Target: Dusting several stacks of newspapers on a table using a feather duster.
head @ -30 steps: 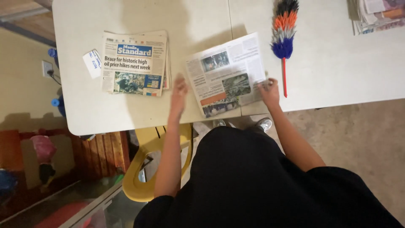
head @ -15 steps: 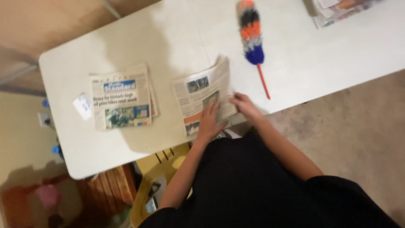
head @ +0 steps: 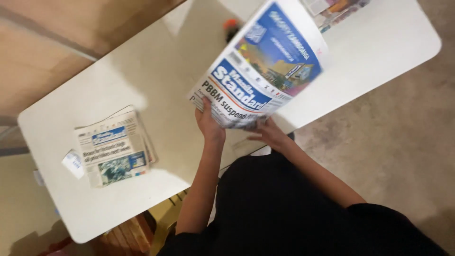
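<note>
One folded newspaper (head: pixel 258 66) is gripped, lifted above the white table (head: pixel 156 85), by left hand (head: pixel 208 124) and right hand (head: pixel 268 133); one newspaper stack (head: pixel 114 148) lies apart.

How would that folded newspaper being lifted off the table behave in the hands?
The newspaper probably flops: its top edge curls while the left hand and right hand grip its lower edge. It seems light. Loose sheets might slip apart.

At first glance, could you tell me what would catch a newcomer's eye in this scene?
The folded newspaper with its blue front page, lifted above the white table, dominates the middle. The left hand grips its lower edge, while the right hand reaches beneath it. A stack of folded newspapers lies on the table's left, a small white card beside it.
</note>
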